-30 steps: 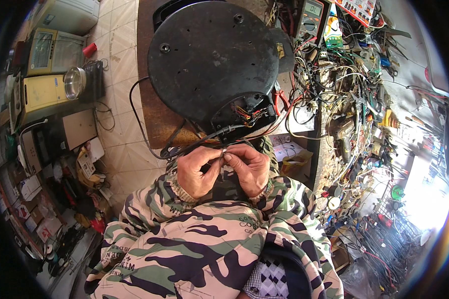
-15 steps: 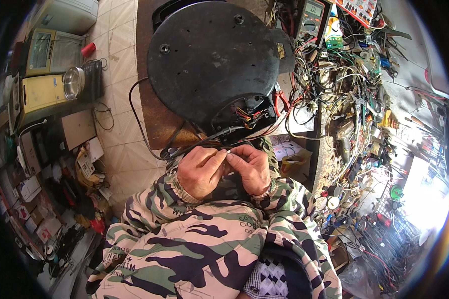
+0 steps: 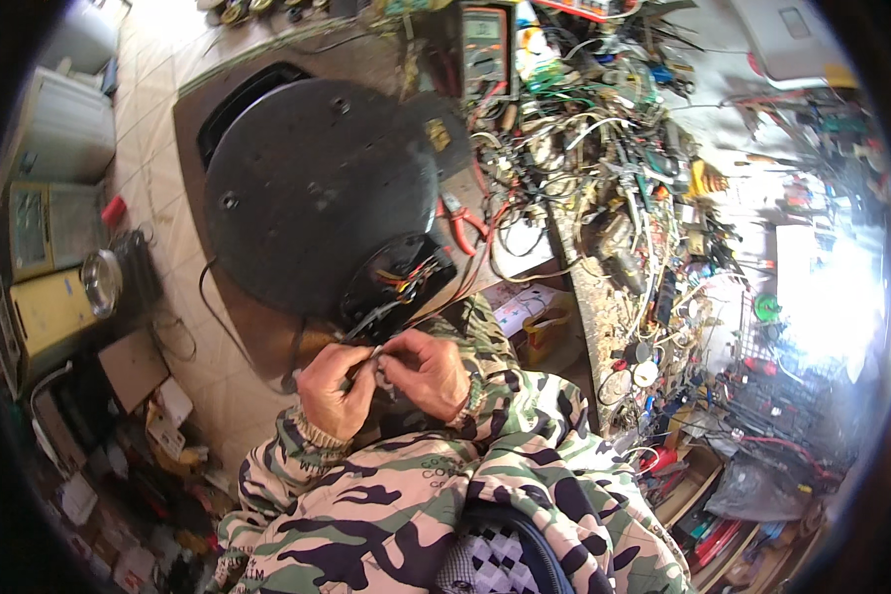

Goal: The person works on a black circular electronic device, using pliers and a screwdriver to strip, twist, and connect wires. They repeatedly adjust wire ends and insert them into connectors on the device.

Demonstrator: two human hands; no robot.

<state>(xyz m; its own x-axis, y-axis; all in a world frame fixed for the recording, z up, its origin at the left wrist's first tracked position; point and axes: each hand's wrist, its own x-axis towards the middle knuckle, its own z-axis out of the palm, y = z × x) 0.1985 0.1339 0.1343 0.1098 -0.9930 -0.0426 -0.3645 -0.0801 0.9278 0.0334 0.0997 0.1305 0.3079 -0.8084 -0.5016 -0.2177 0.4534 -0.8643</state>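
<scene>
My left hand [image 3: 335,386] and my right hand [image 3: 424,374] meet in front of my body, fingertips pinched on a small pale piece [image 3: 377,351], too small to make out clearly. Just beyond them lies a large round black appliance [image 3: 317,193] with its flat side up, a few holes in it and an open section at the lower right showing coloured wires [image 3: 406,282]. A grey cable [image 3: 364,327] runs from that section toward my fingers. Red-handled pliers [image 3: 463,230] rest at the appliance's right edge.
The appliance sits on a dark wooden table [image 3: 193,144]. To the right, a bench holds a multimeter [image 3: 485,54], tangled cables [image 3: 584,168], tools and small parts. At left are cabinets [image 3: 64,129], a metal bowl [image 3: 102,282] and a tiled floor [image 3: 163,198].
The camera view has turned, so the table, appliance and hands appear further left, with the appliance lower in frame. My fingers shift slightly but stay together on the small piece.
</scene>
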